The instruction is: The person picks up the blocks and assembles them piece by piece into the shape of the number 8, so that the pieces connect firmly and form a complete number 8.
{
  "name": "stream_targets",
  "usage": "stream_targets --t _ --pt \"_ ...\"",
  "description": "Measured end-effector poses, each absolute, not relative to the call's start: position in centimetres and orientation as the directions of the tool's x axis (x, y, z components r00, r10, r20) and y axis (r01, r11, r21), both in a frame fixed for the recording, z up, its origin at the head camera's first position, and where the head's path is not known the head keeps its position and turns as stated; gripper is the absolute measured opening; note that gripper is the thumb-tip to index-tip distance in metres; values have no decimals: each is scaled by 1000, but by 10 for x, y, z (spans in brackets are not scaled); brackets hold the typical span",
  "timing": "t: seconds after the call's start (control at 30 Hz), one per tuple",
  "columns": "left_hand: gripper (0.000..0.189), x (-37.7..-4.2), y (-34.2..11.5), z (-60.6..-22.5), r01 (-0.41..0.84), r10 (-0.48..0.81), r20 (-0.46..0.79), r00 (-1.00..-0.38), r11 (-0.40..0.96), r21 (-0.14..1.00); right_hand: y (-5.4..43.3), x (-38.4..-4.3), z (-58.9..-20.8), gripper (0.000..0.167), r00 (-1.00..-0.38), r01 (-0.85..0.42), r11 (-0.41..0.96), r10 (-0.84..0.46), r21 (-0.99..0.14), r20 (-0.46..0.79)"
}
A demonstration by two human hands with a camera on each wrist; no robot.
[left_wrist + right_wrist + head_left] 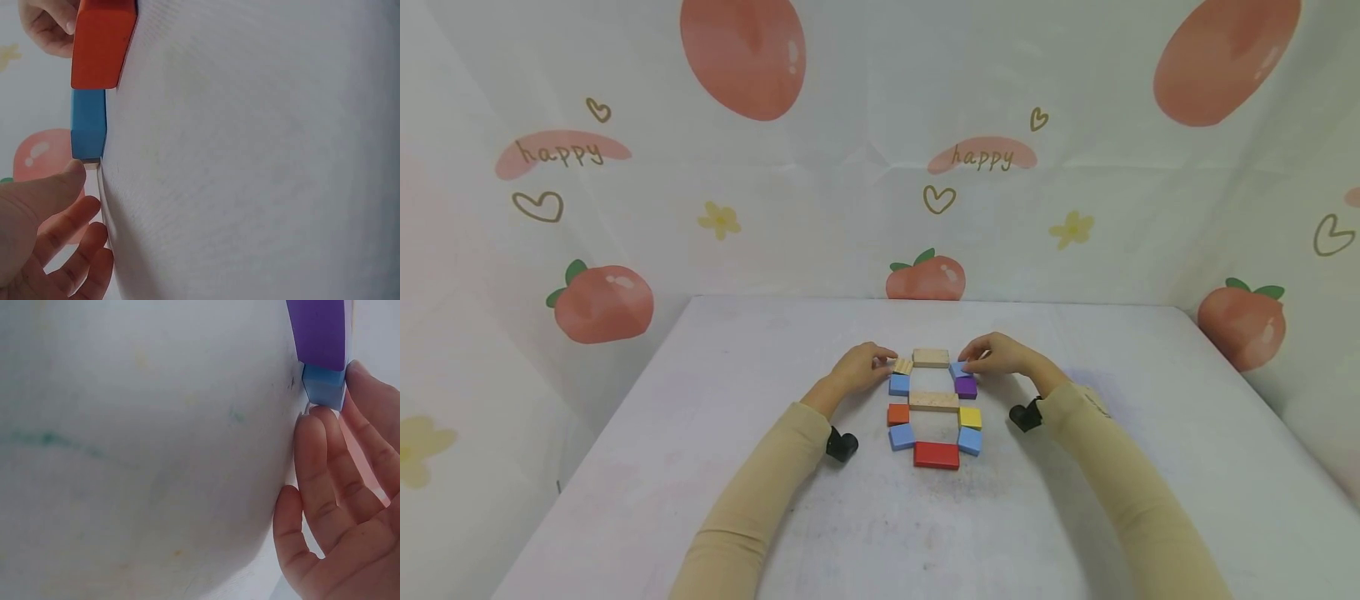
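Colored and wooden blocks lie on the table in a figure-eight outline. My left hand (pixel 859 367) is at the upper left of the outline, its fingertips at a small striped wooden block (pixel 903 366). The left wrist view shows that thumb (pixel 59 187) near the end of a blue block (pixel 88 125), the other fingers loosely bent and apart from it. At the upper right, my right hand (pixel 997 354) pinches a light blue block (pixel 324 386) by thumb and fingers. This block touches a purple block (pixel 966 387). The right fingers partly hide it.
Plain wooden blocks form the outline's top (pixel 931 358) and middle bar (pixel 934 402). Below are an orange block (pixel 898 414), a yellow block (pixel 970 417), two more blue blocks and a red block (pixel 936 455). A printed cloth (pixel 865 233) hangs behind the white table (pixel 880 533).
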State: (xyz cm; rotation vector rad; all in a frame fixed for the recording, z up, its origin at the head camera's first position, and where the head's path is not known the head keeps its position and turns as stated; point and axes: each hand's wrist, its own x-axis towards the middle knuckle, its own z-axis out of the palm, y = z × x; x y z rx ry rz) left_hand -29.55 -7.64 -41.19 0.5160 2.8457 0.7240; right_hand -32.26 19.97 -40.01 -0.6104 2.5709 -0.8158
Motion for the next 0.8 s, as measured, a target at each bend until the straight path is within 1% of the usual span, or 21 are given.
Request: stream_targets --t 0.8 --pt "33 -295 -76 -411 287 365 -72 -928 826 485 199 -322 -399 26 -833 -289 736 -508 -612 -218"
